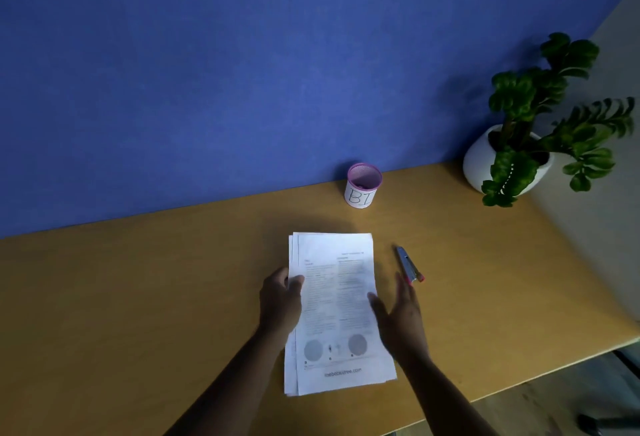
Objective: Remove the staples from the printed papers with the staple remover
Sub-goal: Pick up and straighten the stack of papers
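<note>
A stack of printed papers (334,300) lies on the wooden desk in front of me, its sheets slightly fanned at the left edge. My left hand (281,300) grips the stack's left edge, thumb on top of the page. My right hand (401,314) is open, fingers straight, its thumb touching the stack's right edge. The staple remover (408,265), a slim metal tool with a pink end, rests on the desk just right of the papers, beyond my right fingertips. No staple is visible at this distance.
A pink mesh cup (363,185) with a white label stands at the back by the blue partition (242,72). A potted plant (519,144) in a white pot sits at the back right. The desk's edge (519,383) runs diagonally at lower right.
</note>
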A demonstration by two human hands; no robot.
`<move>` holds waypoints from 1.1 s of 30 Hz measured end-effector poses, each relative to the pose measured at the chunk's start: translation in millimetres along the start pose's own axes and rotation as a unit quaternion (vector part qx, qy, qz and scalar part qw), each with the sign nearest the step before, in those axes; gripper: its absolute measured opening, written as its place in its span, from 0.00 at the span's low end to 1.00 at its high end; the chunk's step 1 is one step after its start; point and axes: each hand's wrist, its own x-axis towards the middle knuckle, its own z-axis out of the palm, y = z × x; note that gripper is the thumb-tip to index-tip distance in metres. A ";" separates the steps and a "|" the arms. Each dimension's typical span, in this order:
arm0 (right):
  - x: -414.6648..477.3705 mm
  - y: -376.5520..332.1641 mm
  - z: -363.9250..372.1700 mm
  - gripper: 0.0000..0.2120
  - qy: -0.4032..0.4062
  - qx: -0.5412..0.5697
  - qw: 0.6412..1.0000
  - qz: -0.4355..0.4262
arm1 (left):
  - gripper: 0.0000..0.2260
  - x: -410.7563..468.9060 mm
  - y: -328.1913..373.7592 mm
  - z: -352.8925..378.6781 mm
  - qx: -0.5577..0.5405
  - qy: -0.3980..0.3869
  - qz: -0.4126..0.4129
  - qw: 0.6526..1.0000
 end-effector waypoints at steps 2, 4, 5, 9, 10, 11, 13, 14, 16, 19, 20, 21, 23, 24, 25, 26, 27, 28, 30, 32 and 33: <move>8.1 -12.6 -13.5 0.36 -0.026 0.146 0.989 0.032 | 0.07 0.2 5.7 -12.0 -0.017 -0.036 0.023 0.999; 11.8 -28.8 -24.7 0.29 -0.070 0.306 0.949 0.015 | 0.06 0.9 11.7 -23.0 -0.061 -0.052 0.039 0.996; 12.7 -36.4 -29.2 0.24 -0.077 0.339 0.937 -0.008 | 0.07 0.8 15.9 -28.2 -0.079 -0.050 0.046 0.995; 12.3 -66.2 -38.6 0.08 -0.001 0.331 0.943 -0.034 | 0.09 -4.9 40.4 -41.4 -0.103 -0.009 0.107 0.989; 12.1 -72.2 -39.6 0.07 0.017 0.331 0.943 -0.034 | 0.08 -8.7 47.5 -42.4 -0.107 0.000 0.126 0.986; 11.2 -79.1 -41.0 0.07 0.037 0.328 0.943 -0.045 | 0.09 -13.0 54.4 -43.7 -0.114 0.011 0.148 0.982; 6.4 -91.9 -44.2 0.10 0.084 0.321 0.939 -0.095 | 0.09 -21.8 66.2 -47.1 -0.142 0.032 0.187 0.971; 3.4 -96.6 -45.3 0.10 0.105 0.324 0.932 -0.125 | 0.09 -25.3 71.3 -49.3 -0.167 0.037 0.203 0.964; -1.6 -99.8 -45.3 0.08 0.137 0.335 0.913 -0.188 | 0.08 -30.6 76.0 -54.1 -0.216 0.030 0.236 0.947; -8.5 -95.2 -38.4 0.05 0.157 0.331 0.898 -0.242 | 0.11 -34.0 68.4 -55.5 -0.252 0.018 0.253 0.934; -11.0 -92.8 -34.7 0.05 0.158 0.323 0.899 -0.248 | 0.11 -34.2 63.0 -53.1 -0.252 0.018 0.250 0.935; -13.6 -90.8 -30.2 0.05 0.157 0.315 0.902 -0.250 | 0.11 -34.4 57.4 -50.1 -0.244 0.021 0.244 0.938; -20.0 -87.4 -21.7 0.06 0.148 0.300 0.908 -0.252 | 0.11 -36.3 48.6 -43.4 -0.213 0.036 0.235 0.948; -22.9 -86.8 -18.7 0.05 0.141 0.293 0.913 -0.244 | 0.11 -37.8 46.9 -40.6 -0.200 0.042 0.231 0.951; -24.9 -86.0 -16.6 0.03 0.136 0.286 0.920 -0.231 | 0.10 -39.0 46.1 -38.6 -0.187 0.047 0.229 0.954; -26.1 -85.6 -15.3 0.03 0.136 0.275 0.926 -0.222 | 0.10 -39.7 46.1 -37.6 -0.175 0.052 0.228 0.956; -26.5 -86.8 -15.6 0.04 0.143 0.263 0.928 -0.220 | 0.10 -40.2 46.8 -37.8 -0.164 0.059 0.229 0.958; -26.4 -88.9 -16.6 0.05 0.157 0.253 0.929 -0.221 | 0.10 -40.3 47.8 -38.9 -0.156 0.066 0.232 0.958; -26.2 -96.3 -20.6 0.07 0.178 0.243 0.924 -0.233 | 0.09 -40.6 50.7 -41.8 -0.151 0.080 0.237 0.956; -26.3 -101.0 -23.5 0.06 0.182 0.247 0.917 -0.254 | 0.09 -41.2 55.0 -43.8 -0.165 0.091 0.245 0.951; -26.8 -101.4 -24.3 0.05 0.178 0.259 0.913 -0.260 | 0.09 -41.3 57.7 -44.9 -0.177 0.095 0.249 0.947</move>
